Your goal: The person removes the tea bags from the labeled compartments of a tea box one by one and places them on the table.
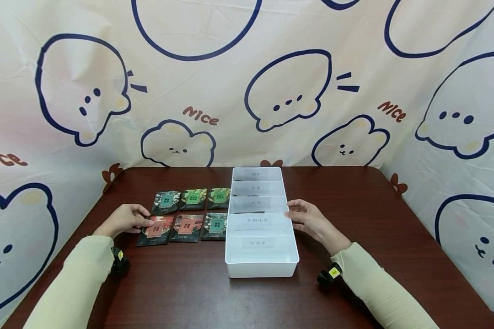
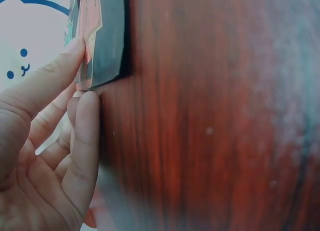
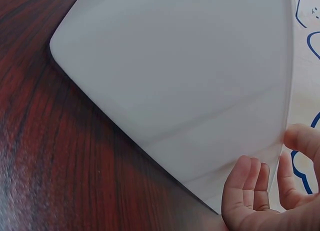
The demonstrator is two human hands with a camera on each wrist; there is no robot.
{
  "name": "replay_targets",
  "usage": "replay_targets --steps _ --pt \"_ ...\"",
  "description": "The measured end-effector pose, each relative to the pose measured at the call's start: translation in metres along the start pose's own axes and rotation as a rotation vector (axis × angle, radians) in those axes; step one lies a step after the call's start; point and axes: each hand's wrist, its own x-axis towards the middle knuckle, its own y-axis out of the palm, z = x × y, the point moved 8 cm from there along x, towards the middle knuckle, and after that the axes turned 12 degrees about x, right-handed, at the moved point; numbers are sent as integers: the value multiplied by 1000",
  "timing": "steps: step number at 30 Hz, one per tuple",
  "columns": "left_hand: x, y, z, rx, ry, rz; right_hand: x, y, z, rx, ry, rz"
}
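My left hand (image 1: pixel 125 220) pinches the left edge of the front-left tea packet (image 1: pixel 155 230), dark with a red label; in the left wrist view the thumb lies on its face and the other fingers sit at its edge. Beside it lie another red-labelled packet (image 1: pixel 186 228) and a teal-labelled one (image 1: pixel 215 226). Behind them are a teal-labelled packet (image 1: pixel 166 202) and two green-labelled ones. The white divided box (image 1: pixel 261 270) stands to their right. My right hand (image 1: pixel 310 222) touches its right wall, fingers loosely bent, as the right wrist view (image 3: pixel 270 191) also shows.
The box has several compartments in a row, each with a printed Chinese label, and dark edges show in the far ones. A brown wood table (image 1: pixel 169 283) bears everything. Behind and at both sides hangs a cartoon-printed cloth (image 1: pixel 226 91).
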Motion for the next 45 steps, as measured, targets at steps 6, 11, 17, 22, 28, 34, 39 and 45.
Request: replay_targets --steps 6,11,17,22,28,34,39,45 --pt "1 1 0 -2 -10 4 0 0 0 -2 4 -1" --pt "0 1 -1 -6 -3 0 1 0 0 -2 3 0" --pt "2 2 2 -12 -2 4 1 0 0 -6 7 0" --pt "3 3 3 -12 -8 3 0 -1 0 -2 5 0" --pt "1 0 -1 -9 -2 -12 0 0 0 10 6 -2" --pt "-3 -17 -19 -63 60 -55 0 -1 1 0 11 -6" --pt "-9 -30 -61 -100 197 -103 0 -1 3 -8 5 -2" --pt "-21 -26 -129 -163 340 -142 0 -1 0 -8 13 -5"
